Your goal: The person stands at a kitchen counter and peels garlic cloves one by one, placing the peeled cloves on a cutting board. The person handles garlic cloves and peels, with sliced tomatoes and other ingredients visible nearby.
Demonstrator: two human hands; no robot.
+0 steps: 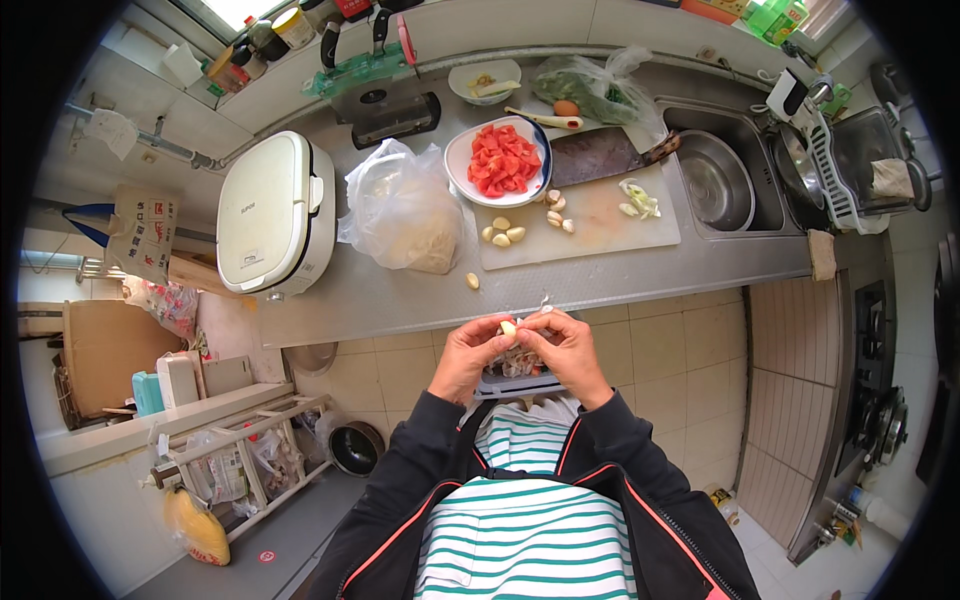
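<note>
My left hand (474,352) pinches a garlic clove (508,328) between thumb and fingers. Against the clove's other side are the fingertips of my right hand (559,349), with a bit of papery skin by them. Below both hands a bin (517,388) holds garlic skins and scraps. A white cutting board (622,244) on the steel counter carries peeled cloves (501,238), unpeeled cloves (555,219) and sliced scallion (639,201). A bowl of chopped tomato (504,161) overlaps the board's back left, beside a cleaver (592,157). One clove (472,281) lies on the counter nearer me.
A plastic bag (405,210) and a white electric cooker (266,210) stand to the left. Behind the board are an egg (566,109), a bag of greens (585,86), a small bowl (484,79) and a knife block (394,112). The sink (776,202) holds a metal basin (712,180).
</note>
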